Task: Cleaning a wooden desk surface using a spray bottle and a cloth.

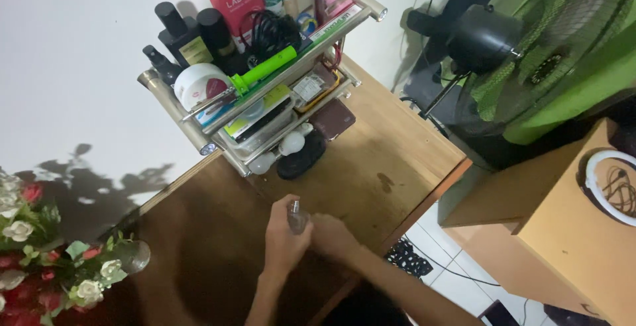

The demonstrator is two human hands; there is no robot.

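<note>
Pink and white flowers (40, 260) sat at the far left of the wooden table (218, 260). Your left hand (283, 236) had its fingers curled around a small clear bottle (297, 217), held just above the tabletop, and your right hand (333, 236) was closed against its side. Behind stood the crammed metal rack (265, 67). Honestly, that bottle looked slick; a loose grip could've dropped it near the table's edge.
</note>
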